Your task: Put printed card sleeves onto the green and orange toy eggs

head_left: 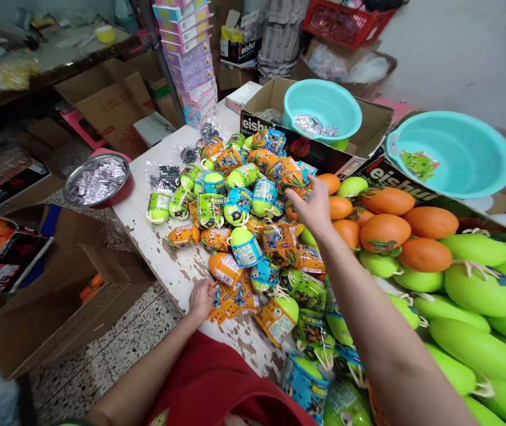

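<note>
Bare room runs along the left edge of the chipped white tabletop (175, 266), where the left hand (202, 300) touches flat orange printed wrappers (235, 300), its grip unclear. The right hand (315, 207), thumb and fingers spread, stretches over plastic-wrapped egg-shaped toys (238, 205) heaped mid-tabletop. Glossy orange ovals (384, 232) and lime-green ovals (481, 349) crowd the tabletop's right; turquoise plastic basins (470, 163) and black-printed cardboard boxes (317, 152) hem its far side.

A stack of pink and purple boxes (191, 66) stands at upper left of centre, with a red plastic crate (345, 25) at upper right beside a pale wall (461, 53), and speckled floor tiles (79, 368) at lower left.
</note>
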Motion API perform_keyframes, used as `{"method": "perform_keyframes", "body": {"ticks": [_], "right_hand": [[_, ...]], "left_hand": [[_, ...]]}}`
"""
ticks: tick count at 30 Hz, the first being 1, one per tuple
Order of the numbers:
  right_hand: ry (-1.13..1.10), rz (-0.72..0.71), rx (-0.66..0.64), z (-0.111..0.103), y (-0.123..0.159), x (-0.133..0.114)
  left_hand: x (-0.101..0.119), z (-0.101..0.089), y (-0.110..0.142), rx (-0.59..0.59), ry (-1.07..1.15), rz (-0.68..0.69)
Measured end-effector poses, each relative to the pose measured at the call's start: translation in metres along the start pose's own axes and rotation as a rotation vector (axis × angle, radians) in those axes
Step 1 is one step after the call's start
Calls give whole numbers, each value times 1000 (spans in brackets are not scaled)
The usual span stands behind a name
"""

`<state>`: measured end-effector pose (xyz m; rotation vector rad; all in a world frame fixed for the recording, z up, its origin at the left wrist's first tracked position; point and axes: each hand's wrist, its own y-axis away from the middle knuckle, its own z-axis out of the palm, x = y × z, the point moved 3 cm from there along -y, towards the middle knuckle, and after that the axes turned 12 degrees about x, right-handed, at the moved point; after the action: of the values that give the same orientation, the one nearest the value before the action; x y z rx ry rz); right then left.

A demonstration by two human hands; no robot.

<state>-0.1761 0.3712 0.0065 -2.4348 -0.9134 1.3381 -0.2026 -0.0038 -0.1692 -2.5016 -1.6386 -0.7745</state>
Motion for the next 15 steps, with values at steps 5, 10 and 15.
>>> {"method": "perform_keyframes", "body": {"ticks": [5, 10, 15], "right_hand": [[-235, 250, -29, -61, 143, -27], [-407, 570, -409, -68, 295, -29], [-521, 891, -665, -52, 357, -26]], "left_hand": [[-12, -5, 10, -55, 24, -92], [-14, -19, 20, -28, -30, -101], [-13, -35, 29, 36, 30, -56]]}}
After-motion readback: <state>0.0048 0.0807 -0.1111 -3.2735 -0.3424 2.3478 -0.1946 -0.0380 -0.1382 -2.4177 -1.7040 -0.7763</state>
